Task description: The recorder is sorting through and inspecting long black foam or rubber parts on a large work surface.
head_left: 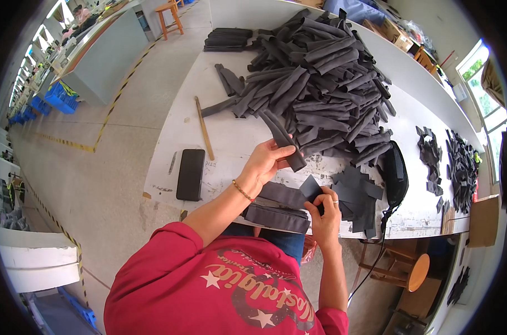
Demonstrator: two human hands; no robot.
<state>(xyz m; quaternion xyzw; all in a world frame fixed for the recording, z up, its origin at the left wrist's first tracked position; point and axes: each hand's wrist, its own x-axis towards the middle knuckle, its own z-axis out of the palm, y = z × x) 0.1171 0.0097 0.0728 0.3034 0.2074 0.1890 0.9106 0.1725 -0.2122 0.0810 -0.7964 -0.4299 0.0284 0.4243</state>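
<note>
My left hand (264,161) is closed on a dark grey folded fabric strip (280,138), thumb on top, held slantwise above the table. Lower and to the right, my right hand (325,215) pinches a thin dark rectangular piece (310,186), its material unclear. Two stacks of flat dark fabric strips (276,216) lie at the table's near edge, just below my hands. Beside my right hand is a loose stack of similar thin dark pieces (358,192). A large heap of dark grey folded strips (326,78) rises beyond both hands.
On the white table (172,131) lie a black phone (191,175) and a wooden stick (204,128) at left. A black rounded object with a cord (396,176) stands at right, near small dark scraps (430,159). A wooden stool (415,272) is below the right edge.
</note>
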